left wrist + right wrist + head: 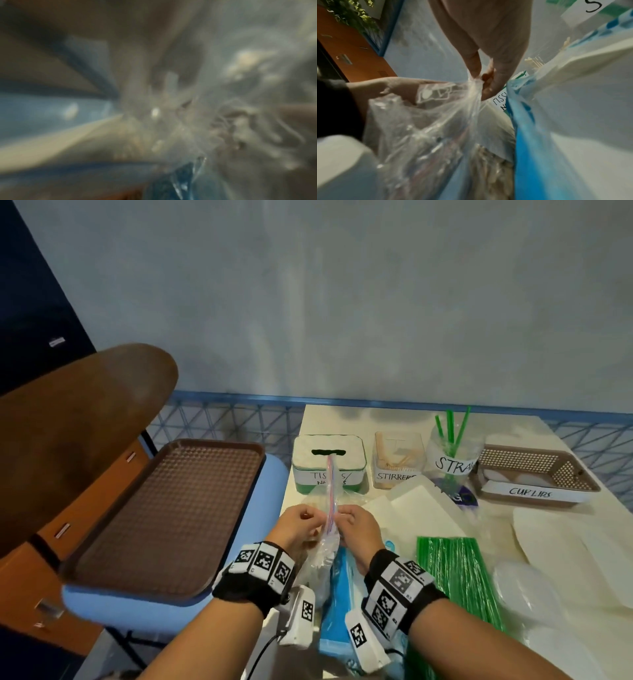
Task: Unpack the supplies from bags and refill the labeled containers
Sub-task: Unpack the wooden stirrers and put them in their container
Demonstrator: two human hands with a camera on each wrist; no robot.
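Head view, hands: low in the centre of the frame, the left hand [298, 525] and right hand [358, 528] each pinch one side of the mouth of a clear zip bag [328, 537], held edge-on between them.
Head view, containers: behind the bag, across the middle right, stand a tissue box [329, 462], a stirrer tub [398, 459], a straw jar [451, 453] with green straws, and a brown cup-lid basket [534, 474].
Head view, surroundings: a brown tray [164, 518] lies at centre left; a green straw pack [459, 573], a blue packet [339, 594] and white napkin stacks [421, 511] crowd the table [342, 419] at lower right.
Left wrist view: too blurred to read; only crumpled clear plastic [223, 121] fills the right half.
Right wrist view: at centre, fingers [488, 79] clamp the gathered bag top; the bag [423, 132] spreads to the lower left, with the blue packet [525, 148] just right of it.
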